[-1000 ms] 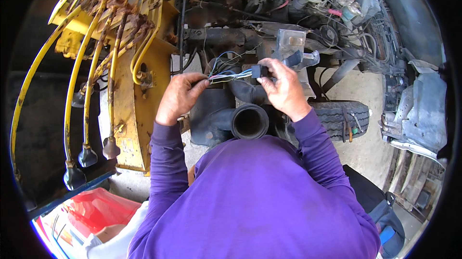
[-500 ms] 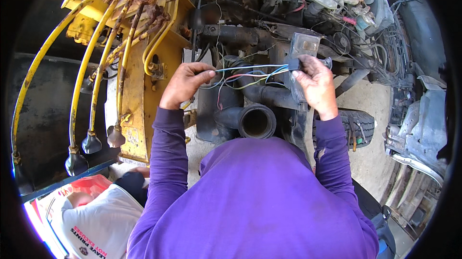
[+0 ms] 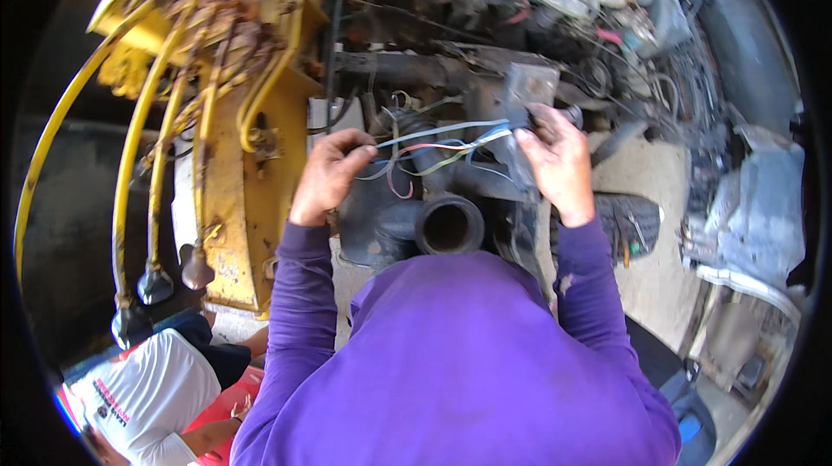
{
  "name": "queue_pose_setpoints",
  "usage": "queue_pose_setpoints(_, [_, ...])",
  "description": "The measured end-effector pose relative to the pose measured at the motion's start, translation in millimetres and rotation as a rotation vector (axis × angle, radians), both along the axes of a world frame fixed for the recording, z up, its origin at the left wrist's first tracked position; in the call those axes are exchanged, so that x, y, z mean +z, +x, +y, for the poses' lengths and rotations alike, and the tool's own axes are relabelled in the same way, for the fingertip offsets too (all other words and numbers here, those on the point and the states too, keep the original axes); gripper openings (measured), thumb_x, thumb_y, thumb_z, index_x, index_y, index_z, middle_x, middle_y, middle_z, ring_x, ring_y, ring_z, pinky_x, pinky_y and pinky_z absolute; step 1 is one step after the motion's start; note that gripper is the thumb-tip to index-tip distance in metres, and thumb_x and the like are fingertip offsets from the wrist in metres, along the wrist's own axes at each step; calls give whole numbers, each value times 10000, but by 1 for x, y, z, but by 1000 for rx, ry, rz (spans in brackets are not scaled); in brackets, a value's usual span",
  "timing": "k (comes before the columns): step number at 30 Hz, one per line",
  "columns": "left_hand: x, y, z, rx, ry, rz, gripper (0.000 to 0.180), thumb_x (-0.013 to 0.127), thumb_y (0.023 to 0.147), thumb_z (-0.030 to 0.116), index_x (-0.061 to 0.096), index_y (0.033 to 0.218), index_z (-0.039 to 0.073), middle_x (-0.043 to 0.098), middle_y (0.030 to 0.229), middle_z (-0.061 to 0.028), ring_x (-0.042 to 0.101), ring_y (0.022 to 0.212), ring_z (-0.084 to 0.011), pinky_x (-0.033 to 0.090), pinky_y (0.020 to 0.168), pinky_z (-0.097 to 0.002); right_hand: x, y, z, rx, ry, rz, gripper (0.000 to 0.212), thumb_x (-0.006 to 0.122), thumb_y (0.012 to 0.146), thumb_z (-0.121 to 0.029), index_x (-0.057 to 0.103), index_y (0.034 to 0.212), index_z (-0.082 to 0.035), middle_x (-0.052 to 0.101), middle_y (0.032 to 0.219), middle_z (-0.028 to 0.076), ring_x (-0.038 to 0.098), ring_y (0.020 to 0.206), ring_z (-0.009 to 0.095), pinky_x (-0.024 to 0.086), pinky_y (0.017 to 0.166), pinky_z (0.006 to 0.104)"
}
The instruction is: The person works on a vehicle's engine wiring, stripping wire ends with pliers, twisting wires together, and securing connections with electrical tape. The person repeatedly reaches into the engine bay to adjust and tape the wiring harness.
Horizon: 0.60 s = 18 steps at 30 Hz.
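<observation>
"Wires [image 3: 438,131]: location and change?"

"Strung from left hand [image 3: 332,176], grip clamped on a blue one, to right hand [image 3: 562,163], clamped on the plug [image 3: 518,116]. Spread wider than a second ago; likely easier to tell apart."

"Count?"

"Hands, two; plug, one; wires, at least four, blurred. Beyond: one pipe [image 3: 450,225], one tyre [image 3: 609,215]."

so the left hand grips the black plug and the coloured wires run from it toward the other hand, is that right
Not quite: the head view shows the right hand gripping the black plug, not the left hand. The coloured wires do run from it toward the other hand.
</observation>
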<state>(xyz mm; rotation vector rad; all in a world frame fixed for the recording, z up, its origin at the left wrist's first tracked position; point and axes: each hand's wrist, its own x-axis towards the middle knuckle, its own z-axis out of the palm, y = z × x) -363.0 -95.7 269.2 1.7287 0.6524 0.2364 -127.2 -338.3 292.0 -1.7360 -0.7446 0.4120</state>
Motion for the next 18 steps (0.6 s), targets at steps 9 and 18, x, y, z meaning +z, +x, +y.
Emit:
queue_pose_setpoints(9, [-18, -28, -19, 131, -575, -298, 170, 651, 943, 185, 568, 937, 36, 395, 685, 45, 340, 591, -64, 265, 528, -229, 28, 43, -117, -380, -76, -98, 332, 709, 928, -127, 650, 1234, -12, 737, 1128, 130, 704, 977, 185, 554, 883, 322])
queue_pose_setpoints(18, [-34, 3, -27, 198, -729, -204, 138, 623, 971, 176, 534, 920, 83, 424, 746, 21, 378, 621, -67, 316, 519, -208, -82, 68, -332, -380, -1413, -276, 373, 813, 757, -285, 708, 979, -5, 720, 1007, 229, 695, 1007, 378, 553, 849, 473])
